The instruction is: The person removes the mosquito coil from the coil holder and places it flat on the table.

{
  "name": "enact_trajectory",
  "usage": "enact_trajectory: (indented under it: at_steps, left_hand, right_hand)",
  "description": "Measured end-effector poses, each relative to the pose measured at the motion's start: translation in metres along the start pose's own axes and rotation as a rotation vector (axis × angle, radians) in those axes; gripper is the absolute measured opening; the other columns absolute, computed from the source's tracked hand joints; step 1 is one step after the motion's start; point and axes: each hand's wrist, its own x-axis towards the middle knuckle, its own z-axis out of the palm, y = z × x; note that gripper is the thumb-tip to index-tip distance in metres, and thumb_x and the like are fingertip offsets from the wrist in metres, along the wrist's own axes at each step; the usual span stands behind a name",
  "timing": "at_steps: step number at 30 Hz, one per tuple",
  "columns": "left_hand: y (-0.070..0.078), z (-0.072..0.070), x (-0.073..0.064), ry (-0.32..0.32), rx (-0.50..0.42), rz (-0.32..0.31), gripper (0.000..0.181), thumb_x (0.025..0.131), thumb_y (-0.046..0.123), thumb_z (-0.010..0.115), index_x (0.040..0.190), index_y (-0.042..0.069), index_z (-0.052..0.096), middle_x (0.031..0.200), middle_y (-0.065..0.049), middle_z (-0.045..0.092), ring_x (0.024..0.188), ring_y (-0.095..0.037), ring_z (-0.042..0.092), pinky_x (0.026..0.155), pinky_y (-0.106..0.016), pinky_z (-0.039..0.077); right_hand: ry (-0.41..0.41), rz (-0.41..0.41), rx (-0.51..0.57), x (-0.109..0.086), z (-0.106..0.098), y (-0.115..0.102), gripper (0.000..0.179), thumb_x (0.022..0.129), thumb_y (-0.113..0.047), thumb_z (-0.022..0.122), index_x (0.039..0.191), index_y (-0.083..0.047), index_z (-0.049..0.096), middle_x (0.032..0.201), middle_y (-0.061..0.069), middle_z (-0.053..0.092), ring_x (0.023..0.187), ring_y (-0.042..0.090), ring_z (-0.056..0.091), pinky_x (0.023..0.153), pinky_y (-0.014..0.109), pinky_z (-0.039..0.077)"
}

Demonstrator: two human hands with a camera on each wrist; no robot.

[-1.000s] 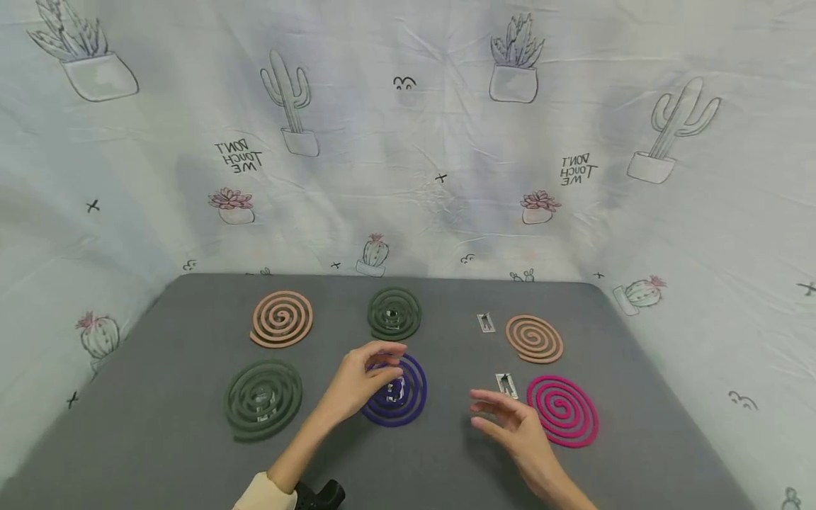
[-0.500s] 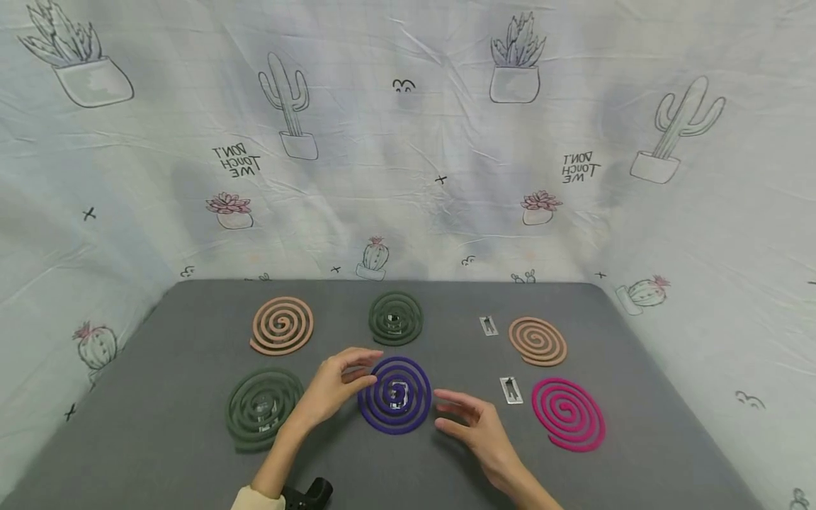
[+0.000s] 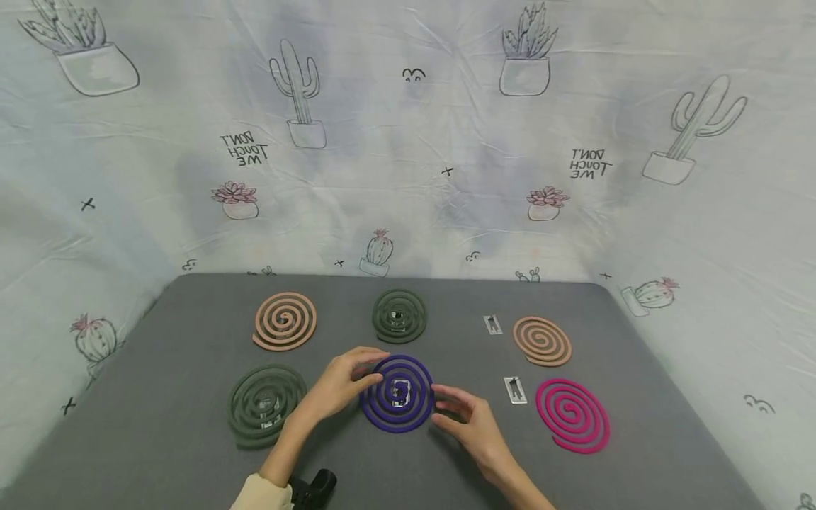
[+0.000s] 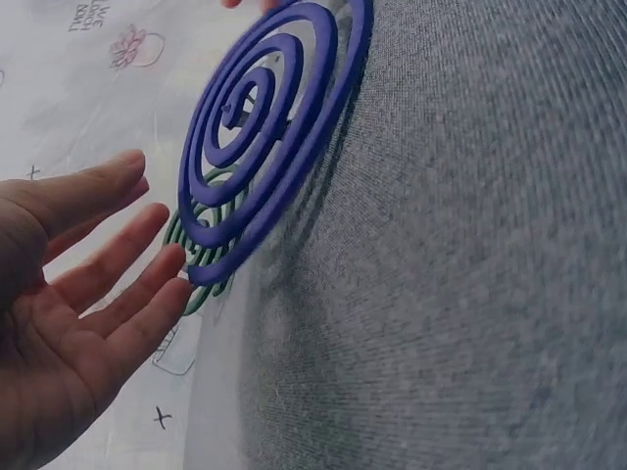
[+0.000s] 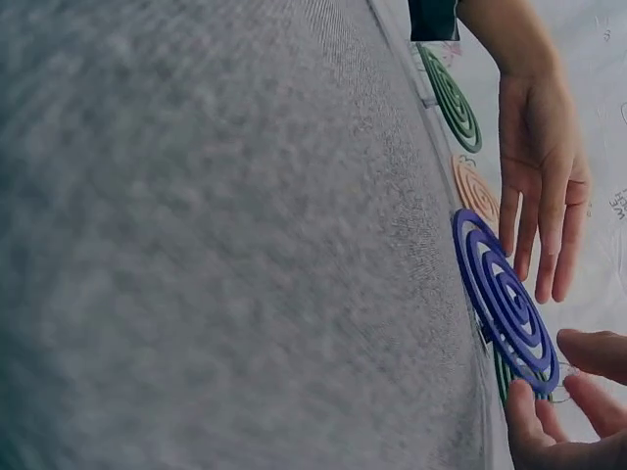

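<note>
A purple mosquito coil (image 3: 398, 394) lies between my two hands, over a small metal stand (image 3: 401, 392) at its centre. My left hand (image 3: 341, 386) is at the coil's left edge, its fingers loosely bent and the thumb apart from them. In the left wrist view its fingertips (image 4: 174, 257) appear to meet the coil's rim. My right hand (image 3: 468, 423) is at the right edge, fingers relaxed; whether they touch the rim is hard to tell. The right wrist view has the coil (image 5: 505, 299) raised off the cloth, with both hands around it.
Green coils lie at the left (image 3: 266, 405) and back middle (image 3: 399, 316). Tan coils lie at the back left (image 3: 285, 321) and right (image 3: 542, 341). A pink coil (image 3: 573, 416) is at the front right. Two bare metal stands (image 3: 515, 390) (image 3: 493, 324) lie left of the right-hand coils.
My left hand has drawn back from over the purple coil to its left edge. My right hand has moved left, from beside the pink coil to the purple coil's right edge.
</note>
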Motion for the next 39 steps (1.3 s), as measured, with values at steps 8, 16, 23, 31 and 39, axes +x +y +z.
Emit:
enact_trajectory:
  at_steps: [8, 16, 23, 31, 39]
  left_hand:
    - [-0.002, -0.002, -0.002, -0.034, 0.021, 0.009, 0.033, 0.106, 0.004, 0.069, 0.136, -0.013, 0.069, 0.138, -0.032, 0.068, 0.126, -0.051, 0.069, 0.106, -0.05, 0.062]
    - [-0.001, -0.003, -0.005, -0.035, 0.065, -0.006, 0.032, 0.109, 0.006, 0.066, 0.135, -0.012, 0.069, 0.135, -0.031, 0.07, 0.119, -0.046, 0.073, 0.1, -0.051, 0.064]
    - [0.002, -0.002, -0.003, -0.011, 0.077, -0.017, 0.031, 0.11, 0.006, 0.063, 0.134, -0.012, 0.071, 0.134, -0.03, 0.071, 0.124, -0.047, 0.071, 0.103, -0.054, 0.063]
    - [0.011, -0.006, -0.005, 0.007, 0.043, -0.033, 0.032, 0.111, 0.006, 0.062, 0.134, -0.015, 0.069, 0.136, -0.033, 0.069, 0.125, -0.048, 0.07, 0.103, -0.053, 0.063]
    - [0.024, -0.006, -0.007, 0.044, 0.044, -0.068, 0.03, 0.11, 0.004, 0.062, 0.133, -0.013, 0.071, 0.135, -0.031, 0.07, 0.125, -0.048, 0.071, 0.103, -0.051, 0.064]
  right_hand:
    - [-0.03, 0.008, -0.005, 0.003, 0.002, 0.0, 0.048, 0.099, 0.007, 0.072, 0.142, 0.02, 0.059, 0.139, 0.037, 0.066, 0.113, 0.013, 0.074, 0.09, 0.016, 0.059]
    - [-0.102, 0.032, 0.087, 0.004, 0.002, 0.001, 0.051, 0.104, 0.009, 0.064, 0.149, 0.025, 0.045, 0.137, 0.042, 0.064, 0.106, 0.002, 0.071, 0.092, 0.022, 0.064]
    - [-0.097, 0.06, 0.183, 0.005, 0.004, -0.003, 0.053, 0.106, 0.012, 0.058, 0.153, 0.027, 0.037, 0.152, 0.045, 0.05, 0.104, 0.0, 0.072, 0.094, 0.023, 0.065]
    - [-0.071, 0.002, 0.132, 0.008, 0.002, -0.012, 0.055, 0.1, 0.013, 0.064, 0.15, 0.026, 0.044, 0.151, 0.045, 0.052, 0.104, 0.001, 0.068, 0.094, 0.022, 0.064]
    - [-0.039, -0.009, 0.12, 0.012, 0.0, -0.017, 0.072, 0.088, 0.018, 0.079, 0.153, 0.021, 0.046, 0.153, 0.041, 0.054, 0.105, 0.001, 0.066, 0.094, 0.017, 0.062]
